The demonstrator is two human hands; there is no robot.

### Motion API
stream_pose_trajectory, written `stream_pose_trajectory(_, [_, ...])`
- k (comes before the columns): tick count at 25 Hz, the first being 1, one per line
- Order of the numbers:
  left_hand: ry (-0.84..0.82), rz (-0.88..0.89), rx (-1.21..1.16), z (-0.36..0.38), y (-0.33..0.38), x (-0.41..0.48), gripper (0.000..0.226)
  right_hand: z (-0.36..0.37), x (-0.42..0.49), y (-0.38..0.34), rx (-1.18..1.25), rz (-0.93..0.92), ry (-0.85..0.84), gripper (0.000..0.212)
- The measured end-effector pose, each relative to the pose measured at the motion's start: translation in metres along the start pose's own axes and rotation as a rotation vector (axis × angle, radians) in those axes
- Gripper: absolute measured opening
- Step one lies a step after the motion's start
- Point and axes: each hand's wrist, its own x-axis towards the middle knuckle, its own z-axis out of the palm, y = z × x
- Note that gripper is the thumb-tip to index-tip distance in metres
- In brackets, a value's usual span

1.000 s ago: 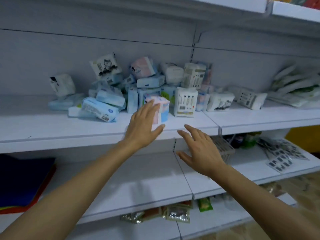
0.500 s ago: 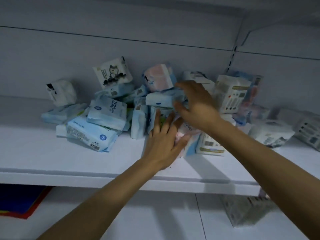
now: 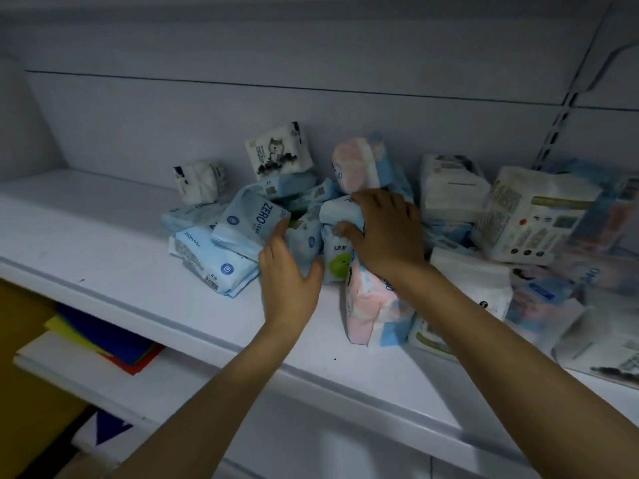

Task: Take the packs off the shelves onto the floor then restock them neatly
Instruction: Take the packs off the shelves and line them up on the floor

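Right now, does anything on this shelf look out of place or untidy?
Yes. The packs lie heaped on the shelf, not in rows. The ZERO pack slants over another, the dog-print pack sits tilted on top at the back, and the pink pack stands on end in front.
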Motion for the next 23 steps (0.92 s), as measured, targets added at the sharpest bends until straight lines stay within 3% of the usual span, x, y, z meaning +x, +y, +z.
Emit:
stream_pose_trajectory(2, [-0.023, -0.016, 0.067, 0.0, 0.0, 0.005, 0.062, 0.001, -0.002, -0.002, -0.042, 0.004, -0.005, 0.043])
stream_pose_trajectory(4, [0.007, 0.033, 0.269, 0.001, 0.011, 0.005, 0.041, -0.003, -0.003, -0.003, -0.029, 0.004, 0.032, 0.038])
stream_pose_trajectory(7, [0.151, 0.122, 0.284, -0.009, 0.032, -0.001, 0.028, -0.006, -0.001, -0.002, 0.235, 0.049, 0.183, 0.034])
stream_pose_trajectory(9, [0.228, 0.112, 0.068, -0.029, 0.05, -0.007, 0.029, -0.011, 0.001, -0.001, 0.519, 0.076, 0.31, 0.034])
stream_pose_trajectory(13, [0.315, -0.321, -0.62, -0.071, 0.087, 0.001, 0.034, -0.043, 0.014, -0.004, 1.021, 0.211, 0.338, 0.026])
stream_pose_trajectory(15, [0.263, -0.476, -0.925, -0.087, 0.094, -0.001, 0.039, -0.062, 0.02, -0.011, 1.212, 0.278, 0.298, 0.018])
stream_pose_trajectory(17, [0.168, -0.534, -1.083, -0.098, 0.099, -0.009, 0.047, -0.074, 0.022, -0.023, 1.404, 0.397, 0.17, 0.021])
stream_pose_trajectory(20, [0.072, -0.51, -1.104, -0.117, 0.103, -0.018, 0.043, -0.08, 0.016, -0.049, 1.689, 0.535, -0.104, 0.022])
stream_pose_trajectory(23, [0.033, -0.435, -0.879, -0.149, 0.097, -0.02, 0.043, -0.079, 0.003, -0.083, 1.779, 0.486, -0.327, 0.025])
